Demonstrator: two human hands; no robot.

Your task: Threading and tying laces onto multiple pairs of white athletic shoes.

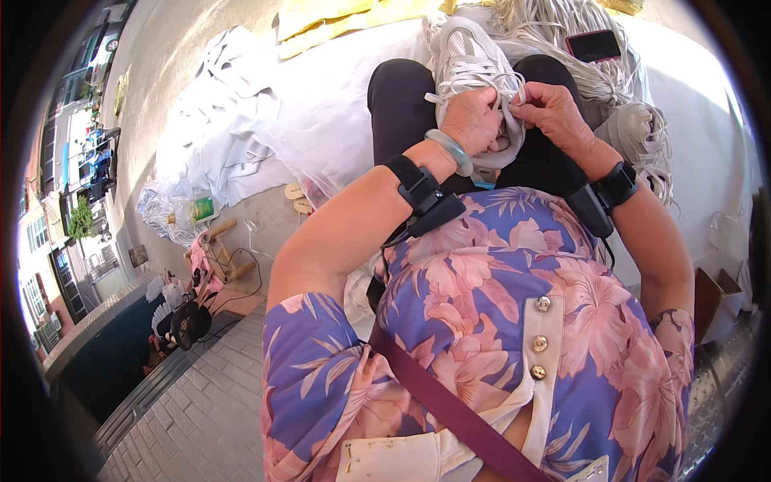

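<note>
A white sneaker [466, 50] rests on my lap, toe pointing away from me. My left hand [474, 119], with a pale green bangle on the wrist, grips the shoe's rear part and a strand of its white lace [480, 83]. My right hand [554, 108] pinches the lace just beside the left hand, over the shoe's opening. Black bands with small devices sit on both wrists.
A heap of white laces [562, 32] lies beyond my knees with a dark phone [594, 45] on it, and another bundle [646, 136] is to the right. White cloth [225, 120] covers the ground at left, near a plastic bottle [193, 210] and a small fan [186, 323].
</note>
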